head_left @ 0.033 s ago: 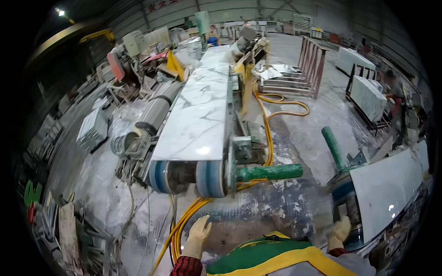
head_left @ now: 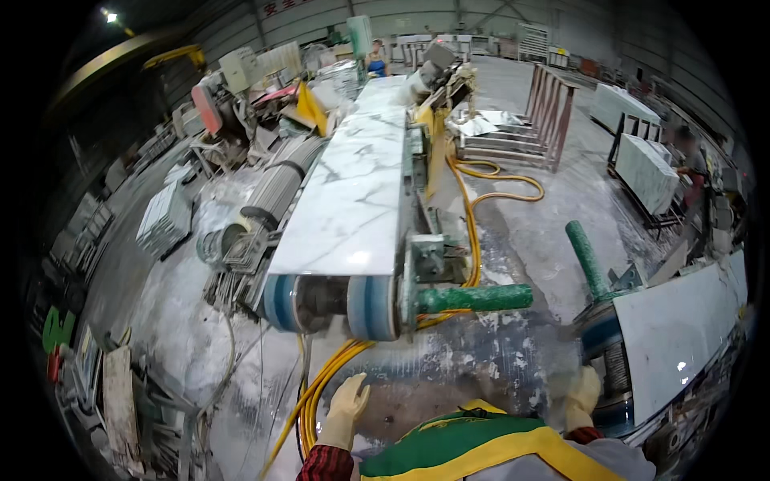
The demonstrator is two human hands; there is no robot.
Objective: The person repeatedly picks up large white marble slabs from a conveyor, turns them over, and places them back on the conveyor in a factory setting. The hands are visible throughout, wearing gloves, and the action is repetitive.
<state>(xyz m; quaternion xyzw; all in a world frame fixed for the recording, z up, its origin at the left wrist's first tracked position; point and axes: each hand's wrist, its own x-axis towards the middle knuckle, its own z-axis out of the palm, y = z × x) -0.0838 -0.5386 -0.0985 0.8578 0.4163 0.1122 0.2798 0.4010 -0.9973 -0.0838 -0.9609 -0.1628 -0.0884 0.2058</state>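
Observation:
My left hand (head_left: 346, 407), in a cream glove, hangs above the floor with its fingers stretched out and nothing in them. It is nearest to the yellow hoses (head_left: 319, 383) and stands apart from the blue-banded rollers (head_left: 373, 307) of the machine ahead. A long white marble slab (head_left: 353, 192) with grey veins lies along that machine. My right hand (head_left: 583, 398), also gloved, is low on the right beside the roller (head_left: 603, 337) of a second machine. Its fingers are blurred. Another white slab (head_left: 678, 341) rests on that machine.
Green bars (head_left: 473, 298) jut from both machines at my front. A reddish rack (head_left: 549, 120) stands beyond the looping hoses. Stacked slabs (head_left: 164, 218) stand on the left, more on the right. One person (head_left: 375, 60) is far ahead; another (head_left: 691, 160) is at the right.
My right hand has shifted a little to the left, away from the second machine's roller. My left hand has stayed in place. The whole view has moved slightly.

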